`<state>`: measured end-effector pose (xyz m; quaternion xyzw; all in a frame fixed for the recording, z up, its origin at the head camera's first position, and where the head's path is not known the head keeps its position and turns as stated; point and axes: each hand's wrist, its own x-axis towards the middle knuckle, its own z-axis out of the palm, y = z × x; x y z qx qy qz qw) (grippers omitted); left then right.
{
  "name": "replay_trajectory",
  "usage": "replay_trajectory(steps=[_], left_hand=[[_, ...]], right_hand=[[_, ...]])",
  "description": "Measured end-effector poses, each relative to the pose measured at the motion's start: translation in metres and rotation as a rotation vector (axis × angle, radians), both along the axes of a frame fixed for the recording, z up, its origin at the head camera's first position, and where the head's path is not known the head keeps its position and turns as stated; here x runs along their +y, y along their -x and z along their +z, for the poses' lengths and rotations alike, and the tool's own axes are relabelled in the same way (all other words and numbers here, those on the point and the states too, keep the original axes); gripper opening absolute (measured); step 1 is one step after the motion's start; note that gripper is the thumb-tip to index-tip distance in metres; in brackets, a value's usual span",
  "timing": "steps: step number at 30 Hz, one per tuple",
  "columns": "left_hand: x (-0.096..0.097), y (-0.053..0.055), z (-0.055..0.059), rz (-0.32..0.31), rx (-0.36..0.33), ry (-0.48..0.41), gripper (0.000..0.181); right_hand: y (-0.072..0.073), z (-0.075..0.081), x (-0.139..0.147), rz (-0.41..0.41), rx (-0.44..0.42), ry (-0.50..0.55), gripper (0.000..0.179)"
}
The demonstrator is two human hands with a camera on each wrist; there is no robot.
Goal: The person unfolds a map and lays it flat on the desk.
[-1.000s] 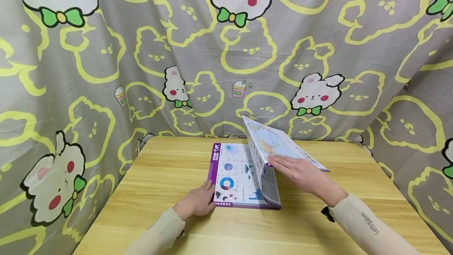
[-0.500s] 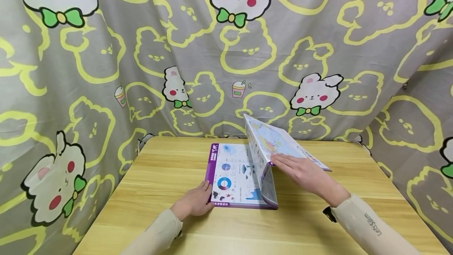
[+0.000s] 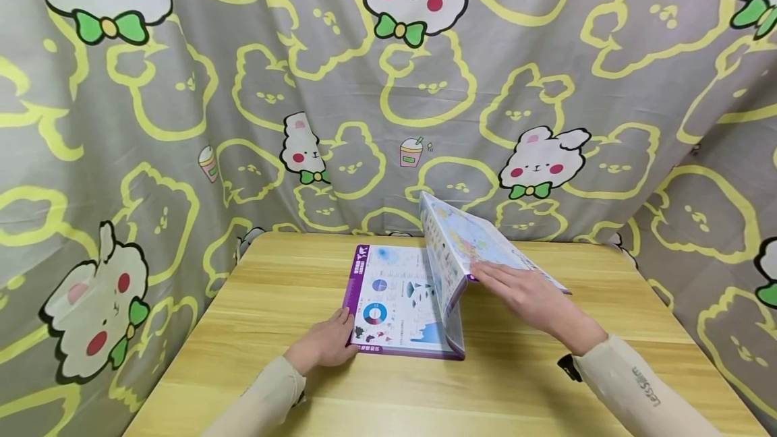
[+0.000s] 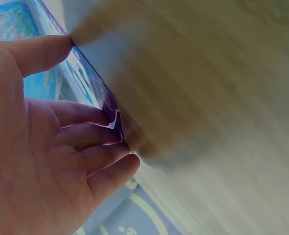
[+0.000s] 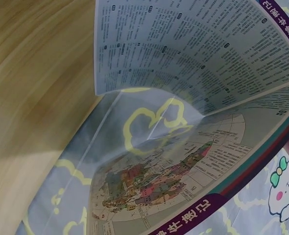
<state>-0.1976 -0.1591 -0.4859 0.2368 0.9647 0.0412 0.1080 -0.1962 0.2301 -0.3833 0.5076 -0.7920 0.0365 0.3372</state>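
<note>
A folded laminated map (image 3: 397, 302) with a purple border lies partly flat on the table, charts facing up. Its right part stands up as a ridge, and a panel with a world map (image 3: 479, 241) slopes down to the right. My left hand (image 3: 326, 341) touches the purple left edge; in the left wrist view its thumb and fingertips (image 4: 112, 174) meet that edge. My right hand (image 3: 519, 292) rests on the sloping panel near the ridge's front corner, fingers extended, thumb hidden. The right wrist view looks under the fold at text and a coloured map (image 5: 149, 181).
The wooden table (image 3: 243, 302) extends around the map on both sides and in front. A grey curtain (image 3: 340, 86) with cartoon rabbits hangs close behind the table and along its sides.
The flat part of the map and my left hand have slid a little left. My right hand has shifted slightly right, and the gap under the fold has widened.
</note>
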Motion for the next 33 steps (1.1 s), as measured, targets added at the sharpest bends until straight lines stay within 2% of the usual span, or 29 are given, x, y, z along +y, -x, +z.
replay_trajectory(steps=[18,33], left_hand=[[-0.008,0.003,-0.001,0.091,-0.032,-0.003,0.077],[-0.022,0.008,0.002,0.102,-0.070,-0.046,0.077]], right_hand=[[0.000,-0.003,0.007,0.010,0.023,0.034,0.047],[-0.002,-0.002,0.012,-0.009,0.013,0.036,0.046]])
